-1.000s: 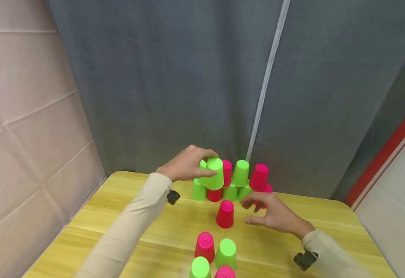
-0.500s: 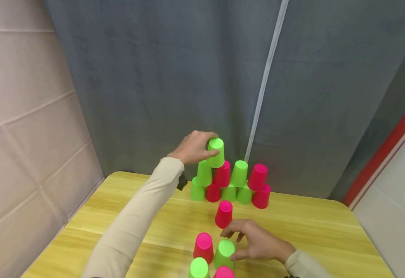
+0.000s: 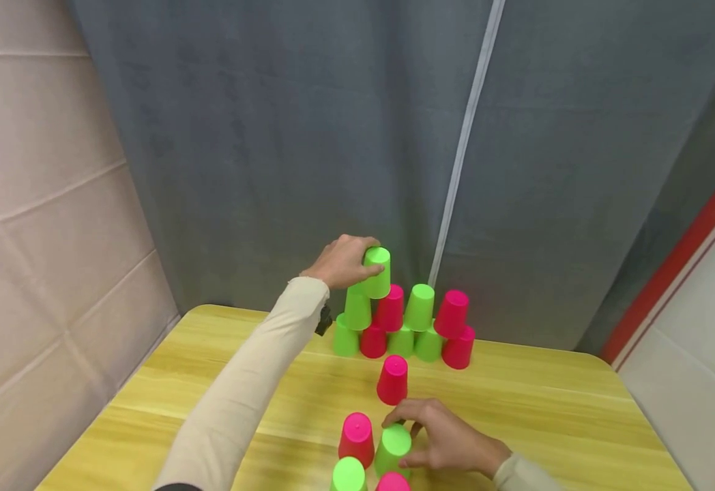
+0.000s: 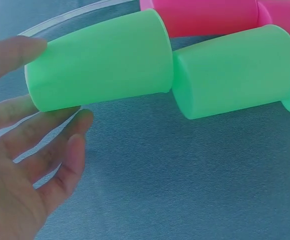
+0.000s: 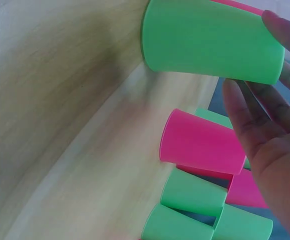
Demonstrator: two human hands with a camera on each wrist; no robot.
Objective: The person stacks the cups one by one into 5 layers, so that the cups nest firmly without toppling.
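Left hand: my grip is closed around a green cup, upside down, held at the peak of the cup pyramid in the centre of the head view. The left wrist view shows the fingers curled round this cup's closed end, its rim against another green cup below.

Cup pyramid: green and pink cups, all upside down, at the far edge of the tabletop. Bottom row of five, next row of four, my held cup above the left end.

Right hand: lower centre of the head view, my grip wrapped about a second green cup standing upside down on the tabletop. The right wrist view shows the fingers lying along its side.

Loose cups, lower centre: a pink cup just beside the second green cup on its left; a lone pink cup between this group and the pyramid; one green cup and one pink cup at the bottom edge.

Background: grey curtain behind the tabletop.
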